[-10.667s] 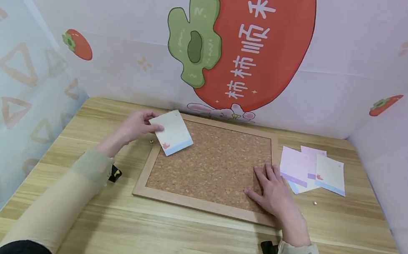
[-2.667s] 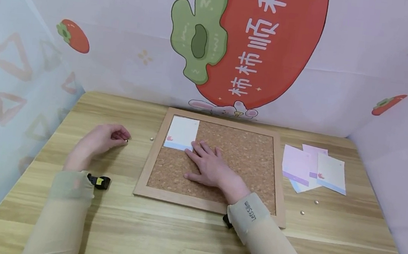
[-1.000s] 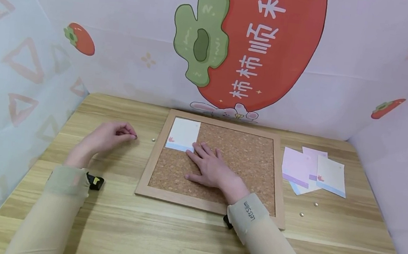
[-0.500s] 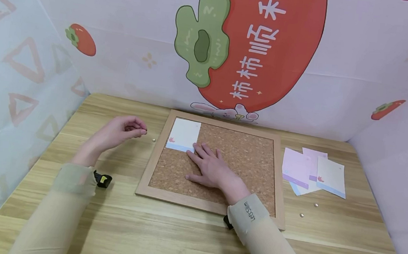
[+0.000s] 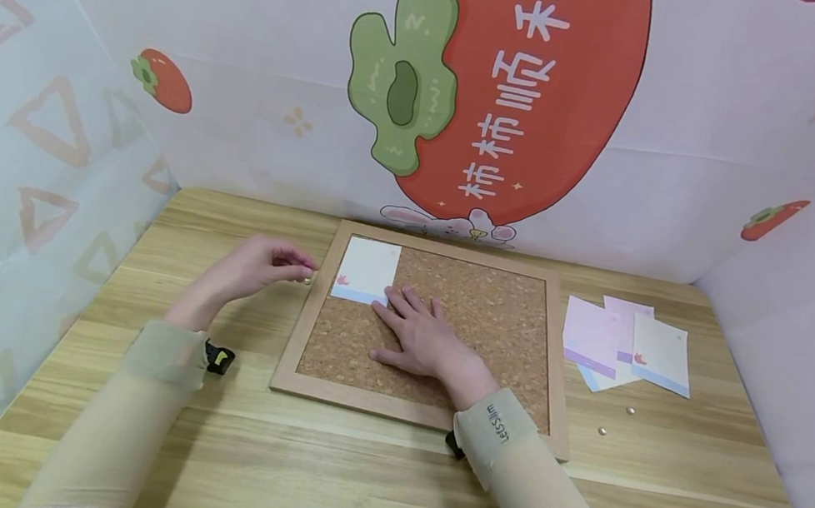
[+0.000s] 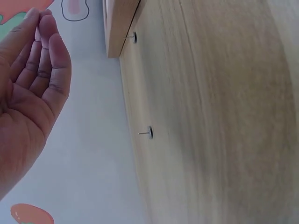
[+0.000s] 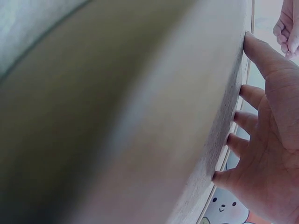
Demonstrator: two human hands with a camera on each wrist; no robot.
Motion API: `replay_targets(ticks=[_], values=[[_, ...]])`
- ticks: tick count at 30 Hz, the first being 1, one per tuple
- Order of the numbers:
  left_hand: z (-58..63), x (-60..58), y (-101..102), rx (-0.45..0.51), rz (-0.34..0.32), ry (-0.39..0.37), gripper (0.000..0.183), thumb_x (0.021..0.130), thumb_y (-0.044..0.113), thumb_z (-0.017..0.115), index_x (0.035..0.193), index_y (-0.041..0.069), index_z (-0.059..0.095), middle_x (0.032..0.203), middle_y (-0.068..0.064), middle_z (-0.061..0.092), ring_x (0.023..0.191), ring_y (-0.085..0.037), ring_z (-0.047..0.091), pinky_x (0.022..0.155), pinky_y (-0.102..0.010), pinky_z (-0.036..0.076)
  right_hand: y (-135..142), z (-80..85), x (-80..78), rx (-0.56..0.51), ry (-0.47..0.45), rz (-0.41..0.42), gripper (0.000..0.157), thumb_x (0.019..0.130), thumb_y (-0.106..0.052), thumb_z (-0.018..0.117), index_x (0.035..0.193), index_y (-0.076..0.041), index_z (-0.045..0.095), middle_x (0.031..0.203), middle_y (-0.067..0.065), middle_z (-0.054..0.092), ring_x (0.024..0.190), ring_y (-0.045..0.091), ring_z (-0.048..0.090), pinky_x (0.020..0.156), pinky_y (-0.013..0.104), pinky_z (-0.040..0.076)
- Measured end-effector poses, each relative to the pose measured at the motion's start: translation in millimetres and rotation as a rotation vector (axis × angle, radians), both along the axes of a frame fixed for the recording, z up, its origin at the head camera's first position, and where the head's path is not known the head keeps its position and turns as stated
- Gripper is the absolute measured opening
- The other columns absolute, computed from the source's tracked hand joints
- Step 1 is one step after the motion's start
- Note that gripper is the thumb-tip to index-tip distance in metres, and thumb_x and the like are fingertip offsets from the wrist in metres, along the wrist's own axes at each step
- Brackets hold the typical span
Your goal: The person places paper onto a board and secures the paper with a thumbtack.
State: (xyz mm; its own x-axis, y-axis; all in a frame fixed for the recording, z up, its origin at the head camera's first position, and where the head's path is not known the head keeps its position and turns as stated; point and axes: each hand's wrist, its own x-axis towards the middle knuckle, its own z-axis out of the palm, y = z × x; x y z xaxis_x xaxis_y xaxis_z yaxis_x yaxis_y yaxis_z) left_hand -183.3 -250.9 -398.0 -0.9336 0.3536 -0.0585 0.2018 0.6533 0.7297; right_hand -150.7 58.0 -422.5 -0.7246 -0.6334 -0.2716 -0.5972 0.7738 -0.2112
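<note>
My left hand is just left of the wood-framed cork board, thumb and fingertips pinched together on a thumbtack that is almost fully hidden. Right under these fingertips a loose thumbtack lies beside the frame. The left wrist view shows a second thumbtack on the table, point up. A cream note card with a blue bottom strip lies in the board's upper left corner. With fingers spread, my right hand rests flat on the cork, fingertips at the card's lower right corner.
Several lilac and cream note cards lie overlapping to the right of the board. Two thumbtacks sit on the table below them. A printed fabric backdrop rises behind the table.
Earlier, the left hand carried the cream card onto the board's upper left corner. Then it pinched up a thumbtack and moved right to the frame. The right hand moved onto the card's corner and stayed.
</note>
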Motion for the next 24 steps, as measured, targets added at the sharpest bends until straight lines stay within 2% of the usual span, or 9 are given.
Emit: replay_targets(ticks=[5,10,14,21,24], values=[[1.7,-1.7,5,-0.007,0.003,-0.047,0.024,0.097,0.025,0.066,0.111,0.009,0.076,0.099,-0.007,0.079,0.091,-0.023,0.073,0.08,-0.042,0.06,0,-1.7,-0.2,0.005,-0.002,-0.003,0.079,0.097,-0.062,0.049,0.161,-0.026,0.019,0.171,0.002,0.009,0.158,0.027,0.006,0.125,0.061,0.014],[1.4,-3.5,10,-0.005,-0.004,-0.071,0.022,0.098,0.024,0.064,0.108,0.009,0.077,0.097,-0.007,0.079,0.091,-0.025,0.074,0.081,-0.044,0.06,0,-3.0,0.0,0.013,0.0,-0.005,0.079,0.097,-0.062,0.049,0.161,-0.027,0.019,0.171,0.002,0.008,0.159,0.026,0.005,0.125,0.061,0.013],[1.3,-4.7,13,-0.019,-0.011,-0.056,0.022,0.099,0.029,0.062,0.103,0.013,0.076,0.096,-0.005,0.078,0.092,-0.026,0.073,0.083,-0.046,0.059,0,-4.1,0.5,0.014,0.003,-0.005,0.08,0.097,-0.062,0.049,0.161,-0.027,0.018,0.171,0.002,0.007,0.159,0.026,0.005,0.125,0.061,0.012],[2.7,-5.9,17,-0.081,-0.015,-0.006,0.019,0.097,0.032,0.066,0.098,0.017,0.077,0.091,-0.002,0.078,0.085,-0.015,0.072,0.079,-0.037,0.059,0,-4.9,1.2,0.009,0.005,-0.007,0.079,0.097,-0.063,0.049,0.161,-0.028,0.018,0.171,0.001,0.008,0.159,0.026,0.005,0.125,0.061,0.011],[3.0,-5.4,19,-0.085,-0.01,-0.009,0.019,0.097,0.033,0.066,0.097,0.017,0.078,0.09,-0.003,0.078,0.085,-0.016,0.072,0.079,-0.036,0.059,-1,-4.7,1.5,0.01,0.002,-0.006,0.079,0.097,-0.063,0.049,0.161,-0.028,0.018,0.171,0.001,0.008,0.159,0.026,0.005,0.125,0.061,0.011]])
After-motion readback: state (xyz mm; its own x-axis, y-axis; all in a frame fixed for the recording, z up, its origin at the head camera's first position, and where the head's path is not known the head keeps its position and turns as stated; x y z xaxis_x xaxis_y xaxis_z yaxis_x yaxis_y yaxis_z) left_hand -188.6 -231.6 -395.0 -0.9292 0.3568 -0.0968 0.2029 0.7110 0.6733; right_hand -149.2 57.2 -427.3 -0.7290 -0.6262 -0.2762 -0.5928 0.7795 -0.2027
